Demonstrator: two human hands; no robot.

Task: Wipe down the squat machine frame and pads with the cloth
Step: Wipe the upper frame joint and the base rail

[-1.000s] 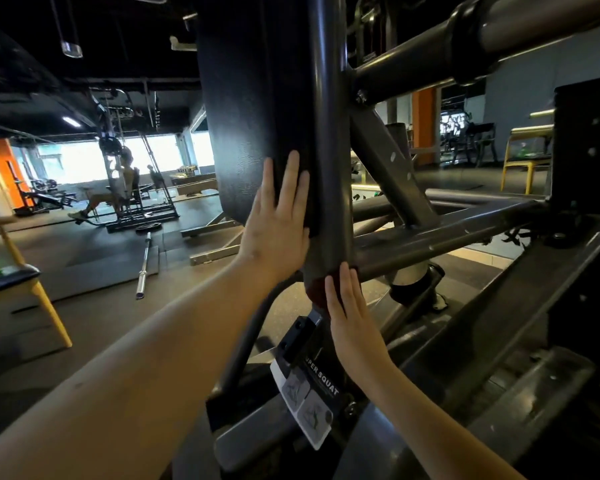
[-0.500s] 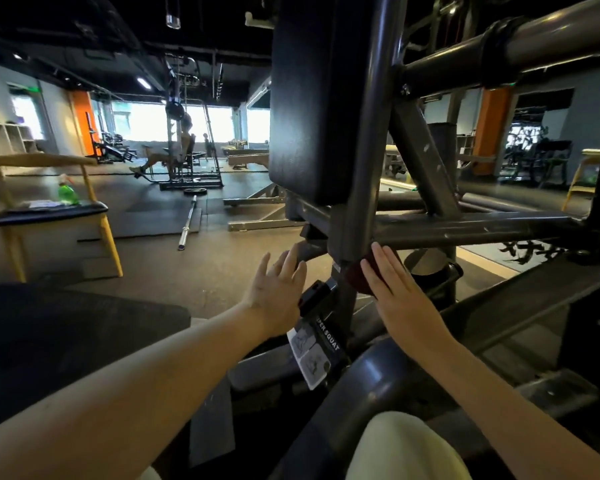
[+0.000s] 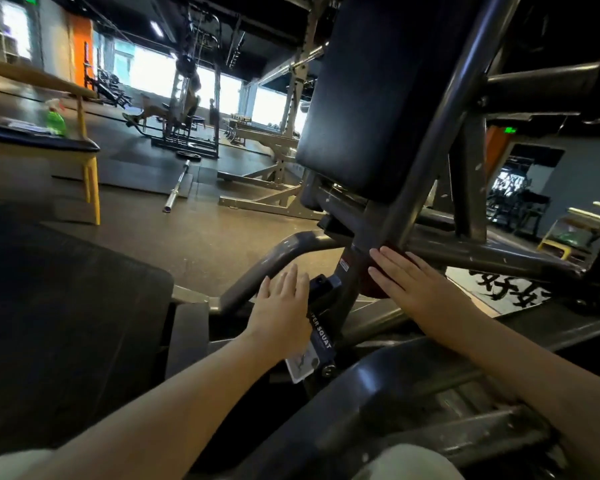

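Note:
The squat machine's dark grey frame (image 3: 426, 147) rises at centre right and carries a black back pad (image 3: 371, 91). My right hand (image 3: 413, 282) lies flat with straight fingers, pressing a dark red cloth (image 3: 378, 289) against the frame's lower joint; only an edge of the cloth shows. My left hand (image 3: 281, 306) is open, fingers straight, beside the "SUPER SQUAT" label plate (image 3: 317, 337) and close to the curved tube (image 3: 257, 275); whether it touches is unclear.
A black platform (image 3: 59, 306) fills the lower left. A yellow-legged bench (image 3: 42, 143) with a green bottle (image 3: 54, 119) stands at the left. A barbell (image 3: 177, 185) lies on the floor beyond. A person exercises at a far rack (image 3: 184, 102).
My left hand came off the back pad and dropped down to the label plate. My right hand stayed on the cloth at the joint. The view shifted lower and leftward.

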